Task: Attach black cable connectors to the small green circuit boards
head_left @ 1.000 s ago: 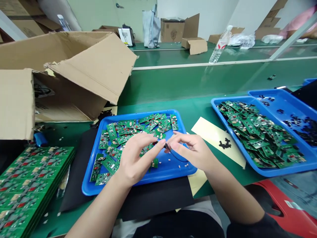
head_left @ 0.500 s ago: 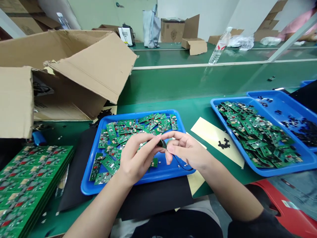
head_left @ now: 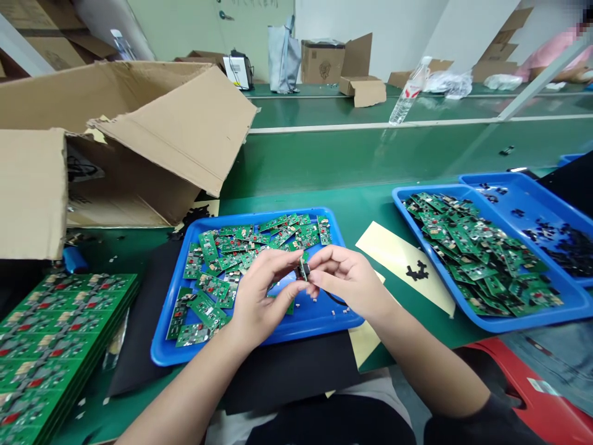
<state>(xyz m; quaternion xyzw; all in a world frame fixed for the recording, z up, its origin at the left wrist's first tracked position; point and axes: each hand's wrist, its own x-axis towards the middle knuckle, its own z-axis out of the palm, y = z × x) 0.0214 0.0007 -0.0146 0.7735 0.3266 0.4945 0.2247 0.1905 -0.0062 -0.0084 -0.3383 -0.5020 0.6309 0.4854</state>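
L hand [head_left: 259, 296] pinches 1 board [head_left: 304, 268] above blue tray [head_left: 306, 322]; R hand [head_left: 349, 281] at it, grip unclear — prob. mid-work. Stacked sheets [head_left: 60, 334] look unsplit — can't tell which loose boards [head_left: 206, 309] are done.

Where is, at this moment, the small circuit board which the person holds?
In the head view, the circuit board is just below the centre, between the fingertips of the left hand and right hand, over the leftmost blue tray.
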